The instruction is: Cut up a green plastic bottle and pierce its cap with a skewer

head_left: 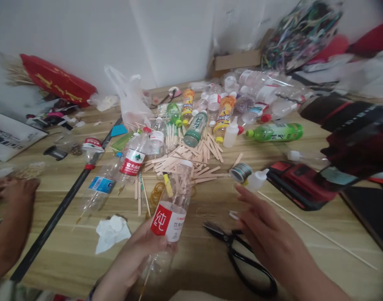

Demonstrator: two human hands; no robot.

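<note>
My left hand (pixel 160 246) is closed around a clear plastic bottle (pixel 179 200) with a red and white label and a white cap. The bottle is tilted, its cap pointing away from me. A thin stick shows by its lower end, and a yellow piece (pixel 168 185) shows at its upper side. My right hand (pixel 263 230) hovers above a pair of black-handled scissors (pixel 231 242), index finger stretched forward. A small white piece (pixel 233 215) sits at its other fingertips, too blurred to name. Wooden craft sticks (pixel 207 146) lie piled beyond the bottle.
A red and black power drill (pixel 332 146) stands at right near a thin wooden skewer (pixel 317 228). Several plastic bottles (pixel 263 90) crowd the back. A black bar (pixel 62 213) crosses the left side, beside crumpled tissue (pixel 112 233). Another person's arm (pixel 12 221) reaches in from the left.
</note>
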